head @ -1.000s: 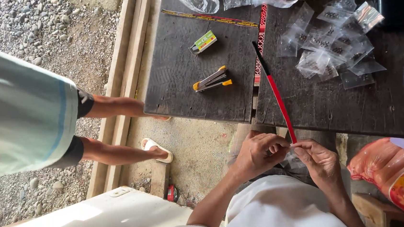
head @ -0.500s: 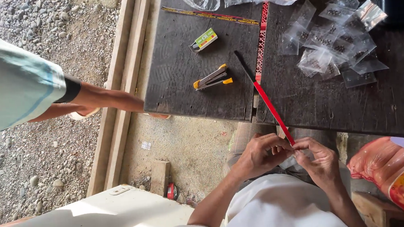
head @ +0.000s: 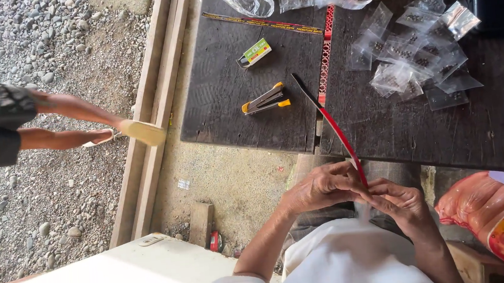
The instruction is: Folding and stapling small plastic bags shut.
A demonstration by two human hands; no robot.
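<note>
The left hand [head: 321,187] and the right hand [head: 403,202] meet close to the body; both grips are closed tight on the low end of a long thin red and black strip [head: 336,130]; the strip's far end lies on the dark wooden surface [head: 233,125]. It looks like the strip's end is being worked with the fingers. The yellow and black stapler [head: 265,98] and the small clear plastic bags [head: 413,57] lie well apart; reaching them would need one hand to let go.
</note>
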